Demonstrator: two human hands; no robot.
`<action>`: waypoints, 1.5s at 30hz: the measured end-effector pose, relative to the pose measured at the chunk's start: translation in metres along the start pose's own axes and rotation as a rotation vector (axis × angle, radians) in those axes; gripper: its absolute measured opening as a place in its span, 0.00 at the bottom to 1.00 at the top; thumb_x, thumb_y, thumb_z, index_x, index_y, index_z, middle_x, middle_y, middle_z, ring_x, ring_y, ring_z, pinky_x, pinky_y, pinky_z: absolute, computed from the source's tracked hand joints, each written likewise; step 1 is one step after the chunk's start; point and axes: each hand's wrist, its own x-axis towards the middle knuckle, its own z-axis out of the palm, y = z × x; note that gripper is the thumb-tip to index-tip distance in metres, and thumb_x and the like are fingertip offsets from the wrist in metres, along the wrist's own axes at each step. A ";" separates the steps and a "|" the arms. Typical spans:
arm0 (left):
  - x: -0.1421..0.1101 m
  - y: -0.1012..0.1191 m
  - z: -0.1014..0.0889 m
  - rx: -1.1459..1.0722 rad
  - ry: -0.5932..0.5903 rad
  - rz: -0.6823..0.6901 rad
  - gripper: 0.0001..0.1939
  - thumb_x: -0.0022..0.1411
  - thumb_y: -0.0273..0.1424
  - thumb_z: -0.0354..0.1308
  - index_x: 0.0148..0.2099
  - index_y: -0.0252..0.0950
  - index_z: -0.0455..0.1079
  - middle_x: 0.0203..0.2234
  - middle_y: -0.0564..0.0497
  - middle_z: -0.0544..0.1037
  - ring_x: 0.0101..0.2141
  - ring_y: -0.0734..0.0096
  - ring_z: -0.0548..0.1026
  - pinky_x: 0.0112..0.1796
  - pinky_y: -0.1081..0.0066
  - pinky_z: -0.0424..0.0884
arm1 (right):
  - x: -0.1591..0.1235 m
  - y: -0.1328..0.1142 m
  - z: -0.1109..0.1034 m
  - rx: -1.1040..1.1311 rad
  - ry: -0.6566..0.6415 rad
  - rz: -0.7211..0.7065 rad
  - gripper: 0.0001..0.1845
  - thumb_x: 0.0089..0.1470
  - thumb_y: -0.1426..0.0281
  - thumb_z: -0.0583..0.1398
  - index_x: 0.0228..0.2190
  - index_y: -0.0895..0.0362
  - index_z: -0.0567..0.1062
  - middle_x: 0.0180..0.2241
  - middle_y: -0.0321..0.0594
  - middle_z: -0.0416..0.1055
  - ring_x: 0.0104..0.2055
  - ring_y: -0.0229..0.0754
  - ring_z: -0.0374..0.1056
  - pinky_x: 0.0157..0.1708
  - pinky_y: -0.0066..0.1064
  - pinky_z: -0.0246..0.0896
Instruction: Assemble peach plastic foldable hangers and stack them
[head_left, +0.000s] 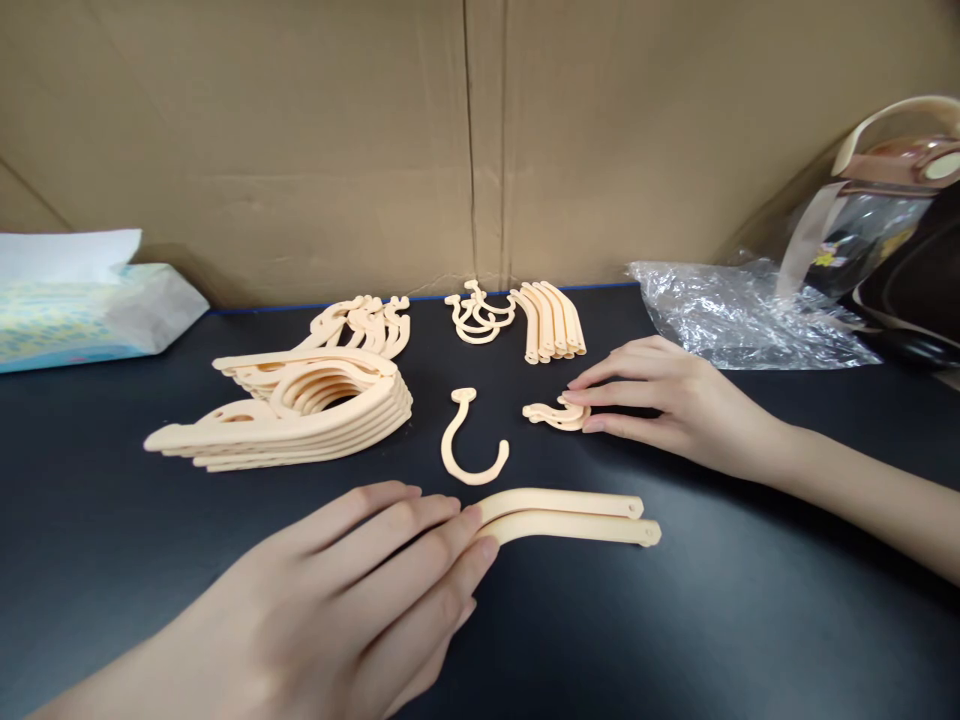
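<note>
Parts grouped by kind; one small set laid out near you, unjoined.
Grouping looks complete farther back on the worktop; nearer you, no hook is fitted to a bar. Your left hand has its fingers grasping two curved bars at one end; your right hand has its fingers pinching small curved pieces, apparently two, just beyond the bars. Count one loose hook between your hands, about three rear hooks and roughly five stacked frames. Rear bars and rear curved pieces overlap too much to count.
</note>
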 end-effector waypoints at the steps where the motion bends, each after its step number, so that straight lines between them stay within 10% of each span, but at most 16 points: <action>1: -0.001 0.000 0.000 -0.002 -0.003 0.003 0.18 0.70 0.22 0.49 0.56 0.32 0.74 0.54 0.50 0.77 0.51 0.61 0.71 0.66 0.58 0.46 | 0.000 0.000 0.000 0.003 0.005 -0.002 0.12 0.65 0.63 0.59 0.44 0.53 0.81 0.45 0.40 0.80 0.44 0.45 0.74 0.48 0.41 0.62; 14: -0.002 0.000 -0.001 -0.022 -0.001 -0.005 0.17 0.69 0.22 0.50 0.55 0.32 0.74 0.54 0.50 0.77 0.52 0.61 0.70 0.65 0.59 0.49 | 0.000 0.000 0.004 0.083 -0.011 0.031 0.19 0.66 0.64 0.57 0.56 0.50 0.74 0.46 0.43 0.78 0.45 0.47 0.73 0.49 0.41 0.62; 45: -0.001 0.001 0.000 -0.053 0.033 -0.018 0.18 0.68 0.21 0.50 0.56 0.30 0.74 0.53 0.50 0.77 0.53 0.61 0.68 0.66 0.61 0.46 | -0.001 0.002 0.003 -0.134 0.030 -0.071 0.11 0.66 0.67 0.58 0.44 0.58 0.79 0.47 0.42 0.78 0.46 0.45 0.72 0.50 0.38 0.59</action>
